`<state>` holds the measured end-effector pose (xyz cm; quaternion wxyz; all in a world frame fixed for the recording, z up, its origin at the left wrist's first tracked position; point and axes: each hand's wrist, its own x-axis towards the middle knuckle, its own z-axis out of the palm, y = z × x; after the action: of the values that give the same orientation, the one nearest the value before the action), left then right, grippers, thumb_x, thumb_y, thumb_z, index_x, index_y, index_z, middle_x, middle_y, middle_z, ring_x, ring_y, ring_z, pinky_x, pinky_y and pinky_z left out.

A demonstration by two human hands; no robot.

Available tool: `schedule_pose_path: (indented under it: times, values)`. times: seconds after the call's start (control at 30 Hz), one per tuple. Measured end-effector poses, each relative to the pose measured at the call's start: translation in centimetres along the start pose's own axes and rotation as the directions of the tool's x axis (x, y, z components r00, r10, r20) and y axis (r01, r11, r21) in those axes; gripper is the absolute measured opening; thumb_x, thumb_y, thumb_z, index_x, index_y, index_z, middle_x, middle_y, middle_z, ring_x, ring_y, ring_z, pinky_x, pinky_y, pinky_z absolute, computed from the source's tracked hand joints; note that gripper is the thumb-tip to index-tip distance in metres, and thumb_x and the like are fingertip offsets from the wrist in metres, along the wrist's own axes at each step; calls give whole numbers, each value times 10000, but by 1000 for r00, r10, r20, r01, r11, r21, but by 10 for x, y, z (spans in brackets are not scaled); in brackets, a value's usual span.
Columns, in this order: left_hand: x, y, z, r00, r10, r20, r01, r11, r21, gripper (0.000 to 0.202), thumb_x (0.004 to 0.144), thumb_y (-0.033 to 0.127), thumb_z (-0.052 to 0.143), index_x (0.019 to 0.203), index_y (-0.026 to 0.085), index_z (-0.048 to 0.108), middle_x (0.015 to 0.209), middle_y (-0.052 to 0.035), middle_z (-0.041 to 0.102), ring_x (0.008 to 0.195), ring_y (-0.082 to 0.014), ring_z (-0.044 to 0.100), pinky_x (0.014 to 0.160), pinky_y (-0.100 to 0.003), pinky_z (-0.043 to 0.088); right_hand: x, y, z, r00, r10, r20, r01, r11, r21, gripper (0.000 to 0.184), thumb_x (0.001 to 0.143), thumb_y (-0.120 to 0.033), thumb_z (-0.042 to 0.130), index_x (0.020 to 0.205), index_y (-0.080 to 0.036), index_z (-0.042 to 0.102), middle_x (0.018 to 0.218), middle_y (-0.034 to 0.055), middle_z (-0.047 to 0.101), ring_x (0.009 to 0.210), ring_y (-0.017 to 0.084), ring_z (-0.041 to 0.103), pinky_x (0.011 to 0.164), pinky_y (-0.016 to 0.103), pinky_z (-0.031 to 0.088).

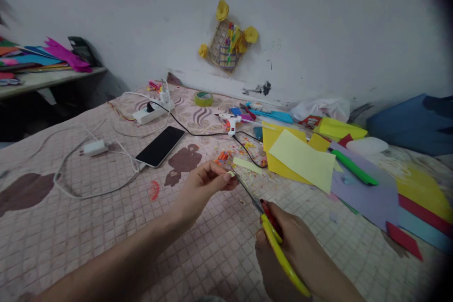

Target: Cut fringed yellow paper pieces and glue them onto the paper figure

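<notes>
Between the thumb and fingers of my left hand is a small pale yellow piece of paper. My right hand grips scissors with yellow and red handles. The blade tips reach the paper at my left fingertips; whether they are cutting into it I cannot tell. Just beyond my fingers lie a pale yellow paper strip, scattered paper scraps and a little orange pile.
A glue gun, a phone, a power strip, a charger and green tape lie on the patterned cloth, with cords between them. Yellow paper sheets and a green marker are at right. A woven decoration hangs on the wall.
</notes>
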<state>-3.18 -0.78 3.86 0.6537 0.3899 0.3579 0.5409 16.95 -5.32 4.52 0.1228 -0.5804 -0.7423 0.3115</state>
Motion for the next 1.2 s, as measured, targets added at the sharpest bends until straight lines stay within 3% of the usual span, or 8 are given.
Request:
schedule_pose_path:
  times: [0.47, 1.2]
  values:
    - [6, -1, -9, 990, 29, 139, -40, 997, 73, 133, 784, 210, 658, 736, 134, 560, 708, 2, 681, 675, -77, 634, 676, -193, 488, -1, 8, -7, 1000, 28, -10, -29, 993, -119, 232, 796, -388, 554, 922, -204, 491, 774, 55, 647, 644, 197, 603, 581, 290, 400]
    - [7, -2, -10, 987, 24, 157, -30, 999, 39, 120, 790, 194, 650, 740, 136, 557, 712, 6, 681, 690, -77, 645, 692, -193, 497, -2, 8, -9, 1000, 26, -7, -26, 990, -142, 224, 809, -409, 522, 898, -204, 497, 755, 58, 663, 665, 213, 629, 595, 297, 414]
